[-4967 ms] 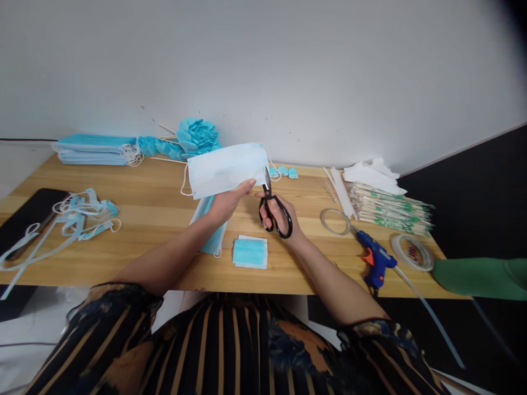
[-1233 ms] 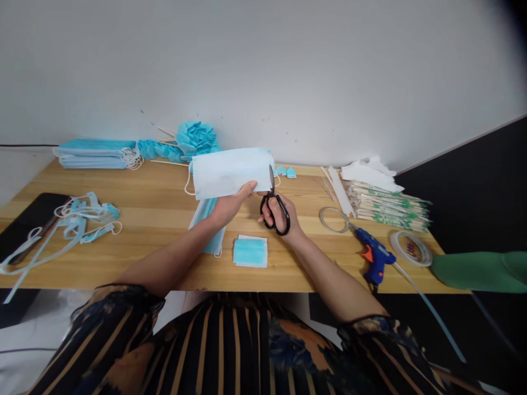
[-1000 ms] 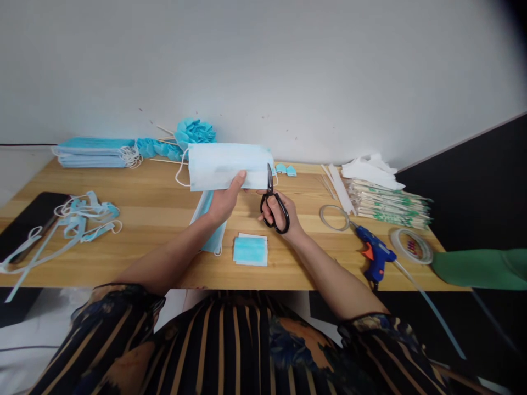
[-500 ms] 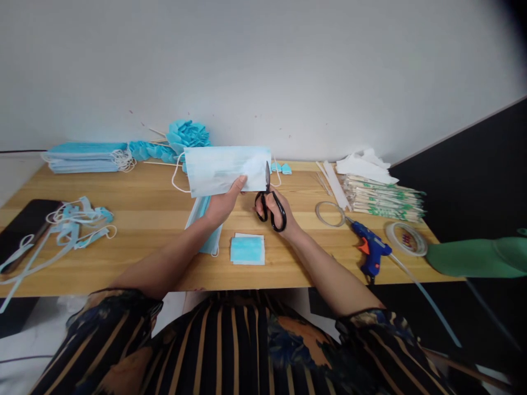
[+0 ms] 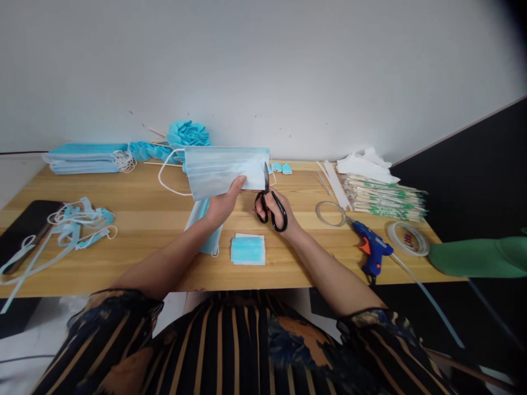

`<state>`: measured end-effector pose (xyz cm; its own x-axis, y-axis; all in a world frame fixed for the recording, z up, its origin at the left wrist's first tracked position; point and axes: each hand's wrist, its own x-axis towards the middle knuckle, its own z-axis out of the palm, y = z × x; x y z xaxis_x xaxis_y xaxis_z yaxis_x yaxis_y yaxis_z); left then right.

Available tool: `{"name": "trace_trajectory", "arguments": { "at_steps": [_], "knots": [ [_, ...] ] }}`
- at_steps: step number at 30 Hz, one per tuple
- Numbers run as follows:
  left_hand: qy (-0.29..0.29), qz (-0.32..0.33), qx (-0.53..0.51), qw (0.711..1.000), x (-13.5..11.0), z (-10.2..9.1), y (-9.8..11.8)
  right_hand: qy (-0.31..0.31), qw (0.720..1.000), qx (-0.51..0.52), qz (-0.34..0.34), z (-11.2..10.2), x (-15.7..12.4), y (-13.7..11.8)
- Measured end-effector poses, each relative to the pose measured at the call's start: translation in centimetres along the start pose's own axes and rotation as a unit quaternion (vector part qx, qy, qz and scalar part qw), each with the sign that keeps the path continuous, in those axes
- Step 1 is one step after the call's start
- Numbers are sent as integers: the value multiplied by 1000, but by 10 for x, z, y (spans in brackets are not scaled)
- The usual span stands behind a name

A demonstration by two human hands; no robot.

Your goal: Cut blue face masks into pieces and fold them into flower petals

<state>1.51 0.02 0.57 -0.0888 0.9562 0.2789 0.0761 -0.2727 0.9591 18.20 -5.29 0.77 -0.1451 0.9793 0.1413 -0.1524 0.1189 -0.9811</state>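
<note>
My left hand [image 5: 223, 202] pinches the lower edge of a pale blue face mask [image 5: 218, 170] and holds it up flat above the wooden table [image 5: 144, 219]. A white ear loop hangs off the mask's left end. My right hand [image 5: 276, 207] grips black-handled scissors [image 5: 269, 200], blades pointing up at the mask's right end. A small folded blue mask piece [image 5: 247, 249] lies on the table just below both hands. Another blue mask [image 5: 203, 227] lies under my left wrist.
A stack of masks [image 5: 84, 158] and a blue mask flower [image 5: 185, 134] sit at the back left. Cut ear loops and strips [image 5: 68, 225] lie left. Right of my hands: tape ring [image 5: 330, 213], blue glue gun [image 5: 371, 249], wrapped chopsticks [image 5: 385, 200], tape roll [image 5: 407, 238].
The mask has shifted slightly left and tilted; its left ear loop now hangs wider. The scissors stay at the mask's right end, blades drawn closer together than one second ago.
</note>
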Motion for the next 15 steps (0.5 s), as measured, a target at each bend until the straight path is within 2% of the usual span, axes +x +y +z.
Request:
{"name": "trace_trajectory", "arguments": {
  "at_steps": [3,5,12,15],
  "knots": [
    [48,2,7,999,1,2,-3,2,1000,5,13,1,1,1],
    [49,2,11,999,1,3,-2,7,1000,0,15,0,1,1],
    [-23,-8,36,999,-7,5,7,25,1000,-12,-5,-1,0,1],
    [-24,-9,31,999,-6,5,6,31,999,-9,-15,1,0,-2]
  ]
}}
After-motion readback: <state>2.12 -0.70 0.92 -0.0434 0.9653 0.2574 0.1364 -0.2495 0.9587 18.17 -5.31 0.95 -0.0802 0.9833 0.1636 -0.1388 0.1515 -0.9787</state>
